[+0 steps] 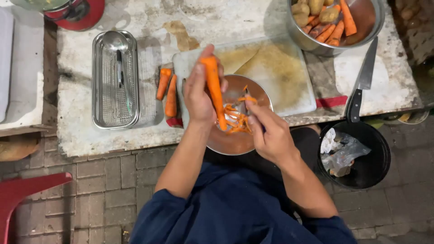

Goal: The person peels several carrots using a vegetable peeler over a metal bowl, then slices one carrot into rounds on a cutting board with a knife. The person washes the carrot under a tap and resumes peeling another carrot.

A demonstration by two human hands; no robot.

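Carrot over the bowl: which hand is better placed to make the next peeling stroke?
Probably the right hand. It holds what looks like a peeler at the carrot's lower end, over the peelings in the bowl. The left hand is wrapped around the carrot, holding it up.

What looks like crumpled clear plastic wrapping (340,151) lies in the black bin (377,169) at right.
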